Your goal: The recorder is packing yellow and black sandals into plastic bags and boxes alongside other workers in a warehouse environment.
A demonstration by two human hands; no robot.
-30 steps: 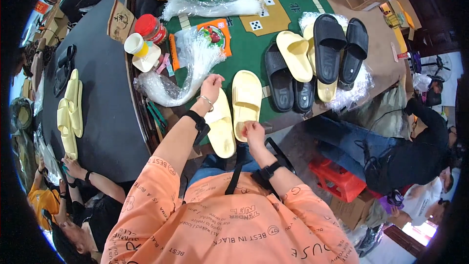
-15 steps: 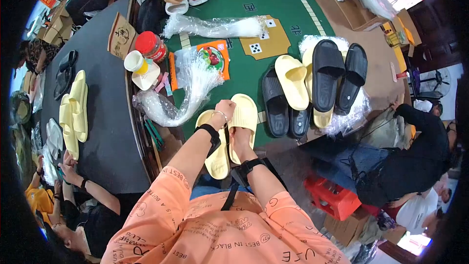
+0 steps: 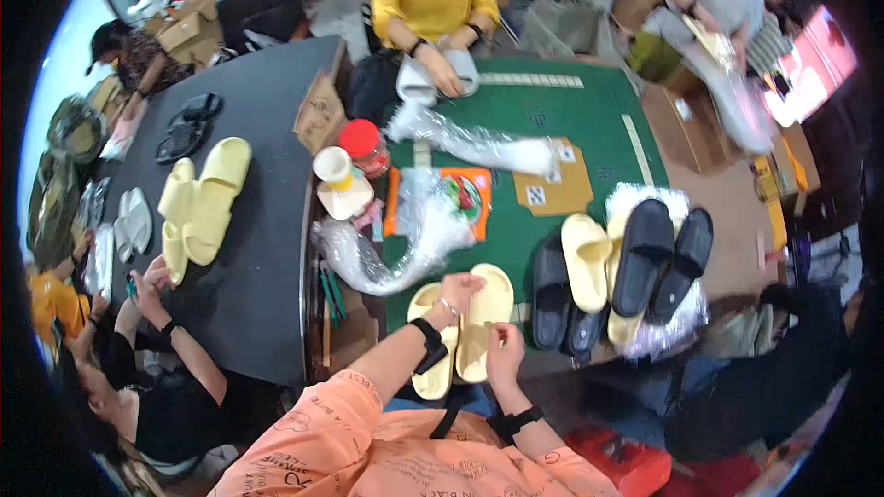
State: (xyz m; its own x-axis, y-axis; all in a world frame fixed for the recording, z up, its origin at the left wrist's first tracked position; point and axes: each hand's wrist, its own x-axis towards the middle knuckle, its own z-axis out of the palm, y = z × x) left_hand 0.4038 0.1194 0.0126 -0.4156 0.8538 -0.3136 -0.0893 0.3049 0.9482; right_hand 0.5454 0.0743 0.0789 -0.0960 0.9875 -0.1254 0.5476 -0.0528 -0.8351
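Note:
A pair of pale yellow slippers lies at the near edge of the green table, toes away from me. Over the inner edge of the right-hand slipper [image 3: 485, 350], my left hand [image 3: 460, 293] is closed, its fingertips at the upper. The left-hand slipper [image 3: 431, 377] is partly covered by my left wrist. At the outer edge of the right-hand slipper, my right hand [image 3: 505, 352] has its thumb and fingers pinched together. Anything small between those fingers cannot be made out. Beyond my hands, a bundle of clear plastic strands [image 3: 405, 262] curves out of an orange-edged bag [image 3: 482, 186].
Black and yellow slippers [image 3: 642, 253] are piled on plastic wrap to the right. A red-lidded jar [image 3: 365, 147] and a cup [image 3: 332, 168] stand at left. Across the table a person in yellow [image 3: 433, 0] handles grey slippers [image 3: 417, 85]. More yellow slippers [image 3: 207, 207] lie on the dark table.
My view has tilted up, so the scene sits lower. My right hand has come out of the right-hand slipper's opening to its outer edge. My left hand stays at its upper.

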